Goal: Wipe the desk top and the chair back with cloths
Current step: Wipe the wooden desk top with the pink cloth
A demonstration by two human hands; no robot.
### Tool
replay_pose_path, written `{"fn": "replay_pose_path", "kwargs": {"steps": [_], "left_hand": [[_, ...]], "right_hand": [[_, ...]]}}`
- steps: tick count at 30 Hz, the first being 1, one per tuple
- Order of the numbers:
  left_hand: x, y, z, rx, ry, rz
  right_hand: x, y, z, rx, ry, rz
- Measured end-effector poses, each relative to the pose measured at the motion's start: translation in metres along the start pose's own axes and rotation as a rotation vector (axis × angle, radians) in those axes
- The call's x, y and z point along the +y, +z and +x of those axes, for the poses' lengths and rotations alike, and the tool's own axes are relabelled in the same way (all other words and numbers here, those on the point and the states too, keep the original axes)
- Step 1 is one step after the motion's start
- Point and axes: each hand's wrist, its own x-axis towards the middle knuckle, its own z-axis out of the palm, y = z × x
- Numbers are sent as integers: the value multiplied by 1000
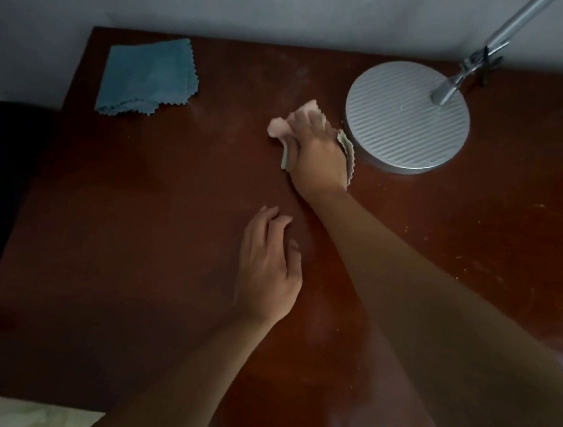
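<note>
Pink cloth (283,127) mostly hidden under right hand (315,151).

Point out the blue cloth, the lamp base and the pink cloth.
blue cloth (149,76): head view, middle of the folded cloth.
lamp base (407,117): head view, centre of the ribbed round disc.
pink cloth (279,127): head view, bunched end left of the right hand.

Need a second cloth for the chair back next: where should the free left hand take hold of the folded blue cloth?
Best bet is the blue cloth at its near zigzag edge, where the stacked layers fan out loose on the desk top. The left hand can come from the near side and pinch all layers together. The far side is a flat fold, offering less to catch.
</note>
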Motion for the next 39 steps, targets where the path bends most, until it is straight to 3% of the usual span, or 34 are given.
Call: {"fn": "replay_pose_path", "kwargs": {"steps": [9,14,17,20,27,31,36,39], "left_hand": [[2,5,10,1,93,89],[1,7,8,9,144,83],[1,7,8,9,111,40],[2,7,8,10,109,40],[13,11,5,45,105,44],[47,29,-9,-23,188,14],[83,58,-34,-115,253,-67],[90,69,-46,-111,240,-73]], "right_hand": [[12,-23,-185,229,332,-40],[2,-11,-95,188,84,16],[1,-5,-8,111,81,-7],[11,0,20,25,55,-28],[29,-30,-81,117,109,-28],[84,-65,-144,101,194,-37],[152,-122,-153,166,159,-39],[140,-121,-180,115,163,-13]]}}
